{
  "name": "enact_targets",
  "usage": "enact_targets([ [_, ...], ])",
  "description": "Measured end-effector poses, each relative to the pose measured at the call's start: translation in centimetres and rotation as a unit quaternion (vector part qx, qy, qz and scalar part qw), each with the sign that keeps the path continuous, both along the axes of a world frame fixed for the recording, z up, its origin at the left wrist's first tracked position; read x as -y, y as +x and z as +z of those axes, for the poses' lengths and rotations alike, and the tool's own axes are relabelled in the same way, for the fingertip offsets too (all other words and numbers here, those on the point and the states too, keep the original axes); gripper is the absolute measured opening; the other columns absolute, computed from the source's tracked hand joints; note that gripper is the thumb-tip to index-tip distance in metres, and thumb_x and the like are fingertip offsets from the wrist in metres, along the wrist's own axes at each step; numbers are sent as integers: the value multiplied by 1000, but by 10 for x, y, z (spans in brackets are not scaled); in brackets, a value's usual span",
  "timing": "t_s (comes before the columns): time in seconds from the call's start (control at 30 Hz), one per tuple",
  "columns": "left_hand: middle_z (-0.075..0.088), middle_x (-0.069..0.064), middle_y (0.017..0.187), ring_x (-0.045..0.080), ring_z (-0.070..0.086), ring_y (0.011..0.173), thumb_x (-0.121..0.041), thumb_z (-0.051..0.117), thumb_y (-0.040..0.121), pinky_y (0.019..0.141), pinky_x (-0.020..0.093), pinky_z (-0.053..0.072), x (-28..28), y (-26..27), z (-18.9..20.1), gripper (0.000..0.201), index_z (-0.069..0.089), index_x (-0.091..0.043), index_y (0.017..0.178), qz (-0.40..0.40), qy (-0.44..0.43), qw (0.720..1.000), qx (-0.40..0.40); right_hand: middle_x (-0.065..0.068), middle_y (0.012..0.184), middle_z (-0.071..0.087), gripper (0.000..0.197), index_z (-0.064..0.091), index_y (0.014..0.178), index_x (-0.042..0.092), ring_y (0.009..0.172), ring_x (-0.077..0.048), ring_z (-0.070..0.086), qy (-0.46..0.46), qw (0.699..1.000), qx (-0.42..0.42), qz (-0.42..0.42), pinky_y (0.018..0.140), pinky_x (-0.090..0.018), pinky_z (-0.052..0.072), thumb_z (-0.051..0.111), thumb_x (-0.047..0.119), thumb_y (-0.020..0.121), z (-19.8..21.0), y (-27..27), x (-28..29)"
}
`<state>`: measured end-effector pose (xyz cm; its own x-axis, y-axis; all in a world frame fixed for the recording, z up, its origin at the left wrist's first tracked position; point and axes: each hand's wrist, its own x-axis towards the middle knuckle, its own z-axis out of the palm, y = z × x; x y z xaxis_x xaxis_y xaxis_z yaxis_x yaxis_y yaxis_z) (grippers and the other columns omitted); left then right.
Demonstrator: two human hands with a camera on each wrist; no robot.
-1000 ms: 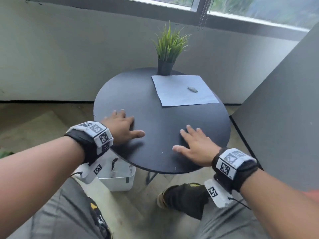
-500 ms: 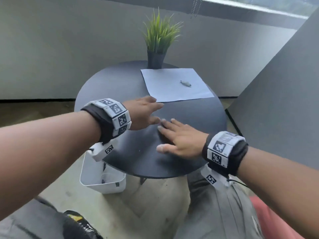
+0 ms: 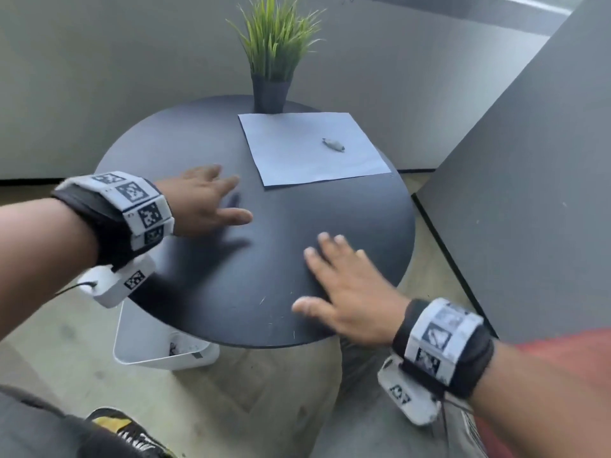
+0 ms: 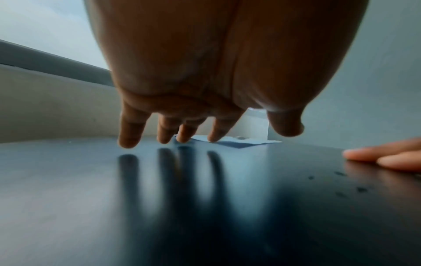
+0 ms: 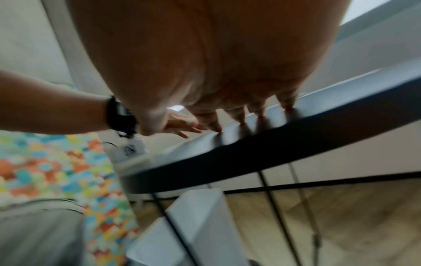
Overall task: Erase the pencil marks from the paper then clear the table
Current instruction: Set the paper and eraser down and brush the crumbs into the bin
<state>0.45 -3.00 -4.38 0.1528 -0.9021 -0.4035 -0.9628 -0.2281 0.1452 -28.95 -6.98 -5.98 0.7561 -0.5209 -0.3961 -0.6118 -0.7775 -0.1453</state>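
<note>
A white sheet of paper (image 3: 310, 147) lies on the far half of the round black table (image 3: 264, 259), with a small grey eraser (image 3: 334, 145) on its right part. My left hand (image 3: 205, 200) hovers just above the tabletop, left of the paper's near corner, fingers straight and spread. In the left wrist view the left hand's fingertips (image 4: 128, 142) hang slightly above the surface, the paper (image 4: 237, 143) beyond them. My right hand (image 3: 344, 285) lies flat on the table near its front edge, fingers straight; the right wrist view shows its fingertips (image 5: 241, 122) touching the tabletop.
A potted green plant (image 3: 272, 61) stands at the table's far edge, touching the paper's far side. A white bin (image 3: 158, 348) sits on the floor under the table's left front. A grey panel (image 3: 529, 160) rises close on the right. My knees are below the table edge.
My left hand has slid forward and left toward the paper. My right hand has drawn back toward the front right edge. The hands are farther apart than half a second ago.
</note>
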Motion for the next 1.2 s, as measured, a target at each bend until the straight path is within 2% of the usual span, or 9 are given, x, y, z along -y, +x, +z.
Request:
enact_targets([
  [0.17,-6,-6,168,16,-8,154,-107,-7,39,124,52,5,-38,-22,-4,138,14,-41,158,-102,68,992,-32,8,164,2,84,11,156,25,149,-4,-5,71,965,222,-125,123,-34,1,27,73,89,1,-19,12],
  [0.23,4,-17,167,1,-6,152,-107,2,50,125,43,1,-63,-40,-2,123,28,-45,153,-126,44,978,-162,2,165,-3,88,9,157,21,150,-12,-7,10,960,140,-244,122,-40,0,19,74,87,-8,-32,29],
  [0.43,1,6,168,24,-4,155,-104,-5,51,125,48,3,-109,-19,-24,134,23,-27,158,131,-83,986,-59,-4,164,-9,91,4,156,18,150,-25,-12,-40,964,44,-258,119,-53,-5,9,77,86,-24,3,-16],
  [0.57,7,7,168,25,1,155,-99,-17,54,124,47,6,-136,-27,-37,132,27,-26,156,60,-81,994,-49,-3,164,-8,91,5,157,20,150,-19,-13,12,984,99,-148,120,-45,-8,7,75,85,-18,40,-92],
  [0.73,57,-26,137,-10,46,130,-55,43,95,113,22,34,-151,-39,-13,44,61,-40,133,-6,-191,916,-353,8,158,31,63,27,154,26,143,-3,28,148,929,325,-96,119,-26,20,48,46,98,20,45,-58],
  [0.87,21,-2,165,14,14,153,-58,46,98,125,38,13,-118,-15,-20,67,34,-24,155,123,-162,968,-146,-1,159,26,68,26,153,17,147,-20,24,44,972,146,-180,118,-33,18,42,53,97,22,49,25],
  [1.0,-2,9,168,29,-5,154,-85,17,83,124,48,2,-110,-19,-38,98,16,-23,159,88,-68,994,-13,-3,163,7,100,20,151,20,150,-30,7,-38,997,-47,-40,117,-50,19,17,86,76,2,64,9],
  [1.1,23,-7,165,14,12,153,-84,12,77,124,41,11,-117,-38,-31,92,42,-35,149,-93,-102,983,-122,7,158,32,60,45,143,30,146,-13,25,90,980,32,175,117,-37,26,33,63,95,22,64,-20],
  [1.2,51,-13,146,9,42,139,-68,28,88,114,40,35,-106,-36,-27,66,60,-35,135,-63,-222,957,-175,12,116,69,29,69,115,30,109,-7,62,117,967,207,97,99,-33,46,51,43,97,33,74,20],
])
